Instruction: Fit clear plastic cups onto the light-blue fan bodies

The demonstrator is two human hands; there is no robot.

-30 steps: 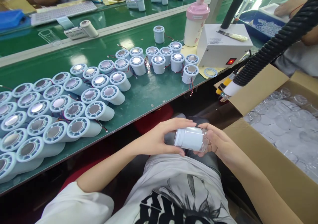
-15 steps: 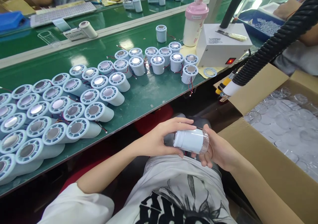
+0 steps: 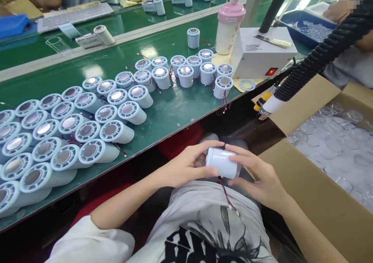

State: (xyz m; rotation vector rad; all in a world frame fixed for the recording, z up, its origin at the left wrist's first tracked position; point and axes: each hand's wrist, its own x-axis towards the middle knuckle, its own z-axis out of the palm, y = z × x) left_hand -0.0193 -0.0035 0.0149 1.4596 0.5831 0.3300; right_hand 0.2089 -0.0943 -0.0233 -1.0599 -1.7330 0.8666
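Above my lap, a light-blue cylindrical housing (image 3: 220, 162) lies on its side between my hands. My left hand (image 3: 194, 162) is closed around its left end, thumb in front and fingers over the top. From the right, my right hand (image 3: 259, 173) grips the other end, where a clear plastic cup (image 3: 238, 171) shows at the edge, partly covered by fingers. A red and dark wire pair (image 3: 225, 195) with a small white connector dangles from the housing over my shirt. Many similar blue housings (image 3: 97, 152) with round metallic discs stand or lean in rows on the green bench.
A white box (image 3: 262, 55) with a lit red switch and a pink-lidded bottle (image 3: 230, 25) stand on the bench. A black corrugated hose (image 3: 317, 49) crosses at right. Below it, a cardboard box (image 3: 309, 185) holds clear plastic cups (image 3: 335, 138). Other people sit opposite and at right.
The housing has turned in my hands, and its wires now hang down in front. My right fingers have shifted from the clear cup's end onto the housing's side.
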